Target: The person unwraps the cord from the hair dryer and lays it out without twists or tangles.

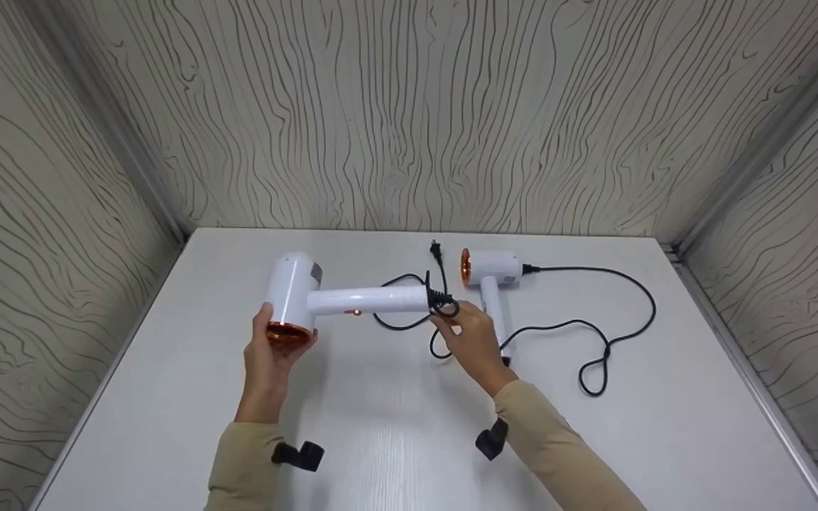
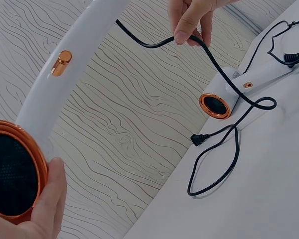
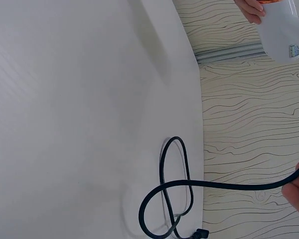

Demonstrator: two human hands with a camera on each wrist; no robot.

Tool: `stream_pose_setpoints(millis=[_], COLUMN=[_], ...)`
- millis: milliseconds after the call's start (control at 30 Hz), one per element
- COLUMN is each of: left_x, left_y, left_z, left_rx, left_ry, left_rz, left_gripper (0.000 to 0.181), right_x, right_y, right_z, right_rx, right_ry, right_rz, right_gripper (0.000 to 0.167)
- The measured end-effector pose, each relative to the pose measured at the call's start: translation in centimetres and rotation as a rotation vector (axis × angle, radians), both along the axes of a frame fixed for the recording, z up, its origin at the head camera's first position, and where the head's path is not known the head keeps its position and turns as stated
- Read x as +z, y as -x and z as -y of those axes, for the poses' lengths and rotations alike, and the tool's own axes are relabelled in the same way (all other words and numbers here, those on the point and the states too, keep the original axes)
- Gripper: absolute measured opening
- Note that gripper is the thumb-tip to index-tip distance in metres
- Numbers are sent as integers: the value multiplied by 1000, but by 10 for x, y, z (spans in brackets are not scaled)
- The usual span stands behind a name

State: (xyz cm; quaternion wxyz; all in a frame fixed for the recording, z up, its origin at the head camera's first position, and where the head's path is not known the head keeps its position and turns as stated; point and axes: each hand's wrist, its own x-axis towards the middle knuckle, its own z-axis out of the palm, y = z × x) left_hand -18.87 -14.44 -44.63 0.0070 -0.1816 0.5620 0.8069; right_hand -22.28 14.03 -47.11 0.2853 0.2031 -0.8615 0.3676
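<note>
A white hair dryer (image 1: 366,300) with an orange-copper nozzle ring is held above the table, its handle pointing right. My left hand (image 1: 272,358) grips the head of this dryer around the nozzle end. At the handle's end, my right hand (image 1: 475,344) pinches the black cord (image 2: 217,62) between thumb and fingers. From there the cord loops down onto the table, with its plug (image 2: 199,139) lying near the back. In the right wrist view only the fingertips of the right hand show, at the right edge.
A second white hair dryer (image 1: 495,267) lies at the back right of the white table (image 1: 664,454). Its black cord (image 1: 654,305) curls out to the right and back toward the handle. Wood-patterned walls (image 1: 409,121) enclose the back and sides.
</note>
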Motion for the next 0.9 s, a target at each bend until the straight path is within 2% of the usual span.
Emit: stream_pose_setpoints(millis=[200, 400, 567, 700, 900], left_x=[-3, -6, -7, -8, -11], left_y=[1, 1, 3, 4, 6], left_z=[1, 4, 6, 8, 12], left_rx=[1, 14, 15, 23, 52], left_ry=[1, 2, 4, 14, 10], left_rz=[12, 35, 47, 54, 80], left_gripper=[69, 71, 70, 72, 74], right_x=[3, 7, 9, 10, 11], right_y=[5, 8, 9, 9, 8], right_z=[-3, -7, -7, -7, -9], right_rx=[0, -37, -27, -9, -32], right_ry=[78, 146, 211, 244, 230], right_rz=[-116, -184, -238, -264, -267], right_gripper=[6, 4, 10, 12, 14])
